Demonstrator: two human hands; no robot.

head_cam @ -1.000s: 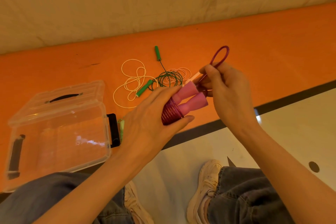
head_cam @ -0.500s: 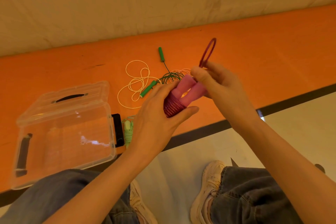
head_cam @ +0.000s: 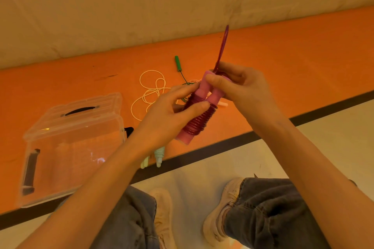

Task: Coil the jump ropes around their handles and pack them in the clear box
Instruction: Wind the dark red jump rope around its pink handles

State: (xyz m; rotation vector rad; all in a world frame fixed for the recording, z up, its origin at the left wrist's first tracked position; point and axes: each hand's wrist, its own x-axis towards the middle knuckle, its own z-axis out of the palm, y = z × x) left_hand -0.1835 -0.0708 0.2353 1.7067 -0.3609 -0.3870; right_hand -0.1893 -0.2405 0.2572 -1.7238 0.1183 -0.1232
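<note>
My left hand (head_cam: 168,115) grips the two pink handles (head_cam: 202,91) of a jump rope, held side by side above the orange mat. Dark red rope coils (head_cam: 200,119) wrap tightly round their lower half. My right hand (head_cam: 240,87) pinches the handle tops and the last rope loop (head_cam: 222,46), which stands up past my fingers. The clear box (head_cam: 66,147) lies to the left with its lid open. A green-handled rope (head_cam: 178,63) and a white rope (head_cam: 151,89) lie loose on the mat beyond my hands. A pale green coiled rope (head_cam: 158,155) peeks out under my left wrist.
The orange mat (head_cam: 303,62) ends in a black strip (head_cam: 222,145) toward me, with pale floor below. My knees and shoes (head_cam: 218,218) are at the bottom. A cream wall (head_cam: 182,2) rises behind the mat.
The handles have tilted more upright and lifted a little. The leftover rope loop now stands narrower and taller above my right hand. More coils show below my left thumb.
</note>
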